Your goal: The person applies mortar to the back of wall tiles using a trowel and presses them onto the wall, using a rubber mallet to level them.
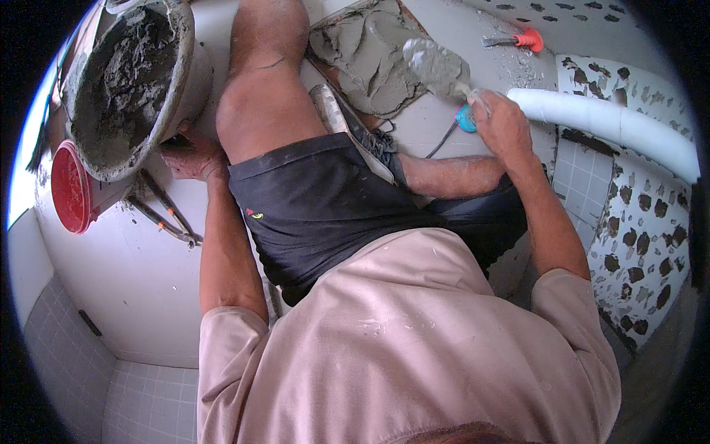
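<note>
My right hand [503, 127] is closed round the handle of a trowel [436, 68], whose blade is coated with wet grey mortar. Beyond the blade, a thick spread of mortar [370, 55] covers a board lying on the floor. At the left, a large mortar-crusted bucket [181, 81] leans toward me with dark grey mortar [129, 81] inside. My left hand [194, 154] is closed at the bucket's near right side, beside my bare knee; its fingertips are partly hidden.
A red-lined pail [66, 189] and long-handled pincers [166, 214] lie left. At right are a white pipe [606, 118], a turquoise round object [466, 118] with a cord, a chisel with an orange guard [526, 40], and mortar-dabbed panels [643, 237].
</note>
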Available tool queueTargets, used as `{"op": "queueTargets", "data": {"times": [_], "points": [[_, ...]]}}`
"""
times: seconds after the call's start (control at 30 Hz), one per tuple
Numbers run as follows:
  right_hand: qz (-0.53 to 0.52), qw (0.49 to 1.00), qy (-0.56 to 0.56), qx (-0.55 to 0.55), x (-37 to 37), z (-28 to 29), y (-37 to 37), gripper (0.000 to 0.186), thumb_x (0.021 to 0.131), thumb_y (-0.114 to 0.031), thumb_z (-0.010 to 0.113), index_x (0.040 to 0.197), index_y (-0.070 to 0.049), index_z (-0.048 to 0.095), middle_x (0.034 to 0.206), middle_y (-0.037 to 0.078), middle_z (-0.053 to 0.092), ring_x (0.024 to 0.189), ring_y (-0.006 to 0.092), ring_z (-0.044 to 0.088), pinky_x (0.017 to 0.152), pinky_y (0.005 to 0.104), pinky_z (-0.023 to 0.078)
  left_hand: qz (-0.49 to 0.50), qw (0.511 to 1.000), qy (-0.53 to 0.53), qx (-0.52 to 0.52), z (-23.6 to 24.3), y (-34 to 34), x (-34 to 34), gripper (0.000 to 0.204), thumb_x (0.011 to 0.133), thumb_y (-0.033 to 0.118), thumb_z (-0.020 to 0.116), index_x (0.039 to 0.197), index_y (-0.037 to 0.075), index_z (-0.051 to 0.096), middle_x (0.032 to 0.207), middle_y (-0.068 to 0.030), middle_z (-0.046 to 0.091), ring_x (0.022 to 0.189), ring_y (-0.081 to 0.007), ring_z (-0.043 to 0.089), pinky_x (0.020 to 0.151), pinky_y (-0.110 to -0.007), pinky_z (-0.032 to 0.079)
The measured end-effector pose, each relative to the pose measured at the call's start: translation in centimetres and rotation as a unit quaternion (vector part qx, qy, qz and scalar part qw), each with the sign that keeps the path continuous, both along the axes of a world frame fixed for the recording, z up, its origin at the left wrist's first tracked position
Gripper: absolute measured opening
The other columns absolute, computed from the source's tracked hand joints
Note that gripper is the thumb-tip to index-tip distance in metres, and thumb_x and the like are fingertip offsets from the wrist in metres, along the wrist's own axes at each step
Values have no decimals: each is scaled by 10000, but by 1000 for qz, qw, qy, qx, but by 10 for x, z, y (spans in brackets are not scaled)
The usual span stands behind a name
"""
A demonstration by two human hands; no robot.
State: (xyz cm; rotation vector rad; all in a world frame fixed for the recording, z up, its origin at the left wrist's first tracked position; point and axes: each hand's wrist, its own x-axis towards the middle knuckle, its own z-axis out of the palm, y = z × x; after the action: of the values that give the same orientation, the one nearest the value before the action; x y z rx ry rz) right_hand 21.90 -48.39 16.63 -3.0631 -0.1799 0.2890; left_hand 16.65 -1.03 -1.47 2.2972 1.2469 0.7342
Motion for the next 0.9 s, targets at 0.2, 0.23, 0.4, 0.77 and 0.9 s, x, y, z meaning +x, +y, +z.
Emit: {"op": "queueTargets", "data": {"times": [0.2,0.23,0.4,0.77,0.9], "points": [[-40,986,33,160,58,-31,31,342,949,-312,554,1012,5,668,940,267,670,930,463,631,824,512,495,4,998,-60,8,9,-4,0,843,853,705,490,1250,-37,488,1138,-271,598,1117,-468,533,937,-541,381],[-50,982,32,177,66,-39,36,349,951,-308,548,1011,14,667,946,273,668,930,469,629,836,511,493,8,998,-57,-9,7,-5,1,838,853,703,492,1251,-34,486,1134,-267,598,1121,-466,528,946,-541,372],[-44,994,40,97,89,-59,42,355,957,-310,532,985,16,670,955,275,664,944,477,623,854,515,488,9,1000,-30,-2,10,-10,7,808,846,697,515,1202,-28,542,1096,-256,619,1072,-470,554,897,-543,400],[-200,901,155,352,12,42,78,233,977,-215,556,1102,-21,587,776,89,643,581,92,585,451,240,456,12,996,-31,81,-17,8,-6,654,853,614,591,1098,7,595,1052,-230,635,1023,-454,581,838,-548,428],[-81,778,168,600,21,90,159,216,956,-131,573,1142,-26,544,918,107,668,661,83,606,524,217,494,-4,990,-33,134,-16,1,10,654,862,593,594,1175,19,575,1096,-231,623,1026,-453,580,843,-533,438]]}}
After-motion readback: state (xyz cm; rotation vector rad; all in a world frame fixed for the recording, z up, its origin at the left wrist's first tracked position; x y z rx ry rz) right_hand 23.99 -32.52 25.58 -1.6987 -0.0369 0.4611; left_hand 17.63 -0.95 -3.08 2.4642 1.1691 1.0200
